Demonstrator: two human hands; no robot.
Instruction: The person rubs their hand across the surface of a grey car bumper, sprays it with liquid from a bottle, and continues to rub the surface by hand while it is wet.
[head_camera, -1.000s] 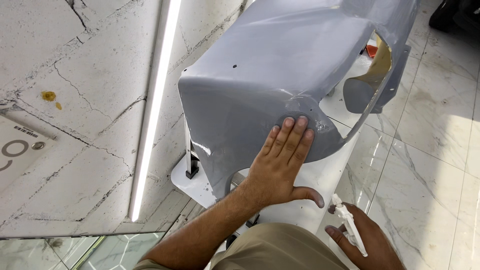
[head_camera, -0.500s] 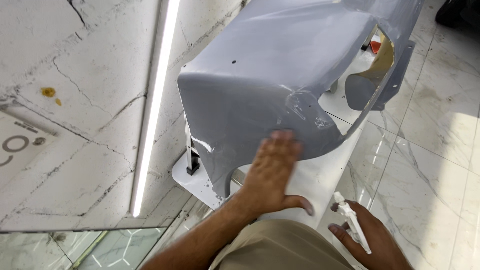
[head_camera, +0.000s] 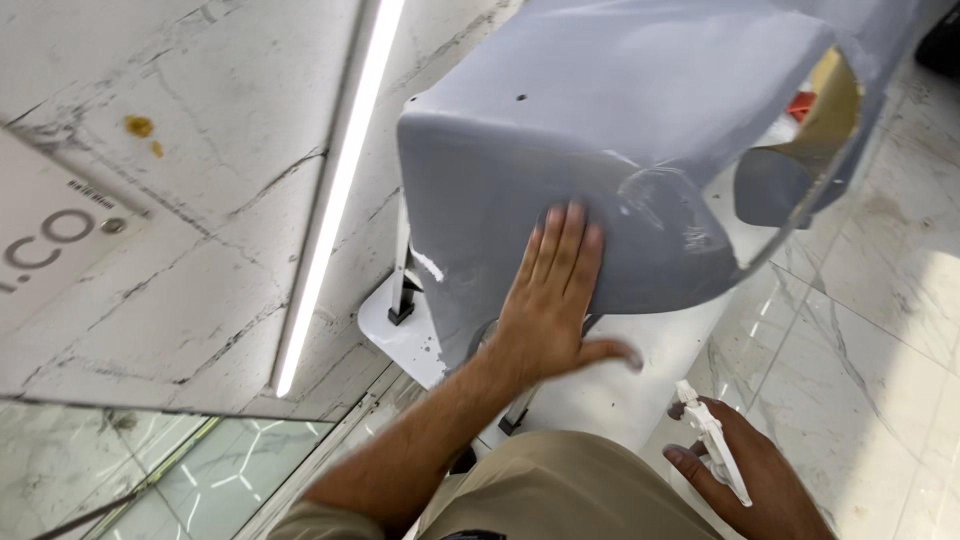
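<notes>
Fingers (head_camera: 560, 250) of left hand (head_camera: 550, 310) flat on grey bumper (head_camera: 620, 130).

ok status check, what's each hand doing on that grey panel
Left hand flat on the grey bumper panel, fingers spread. Right hand low, holding a white spray trigger. Panel sits on a white stand; nothing in the way.

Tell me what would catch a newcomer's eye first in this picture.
A big grey primed car body panel fills the upper middle, resting on a white stand. The left hand lies flat on its lower face, while the right hand, bottom right, holds a white spray trigger. A bright light strip runs down the left.
</notes>
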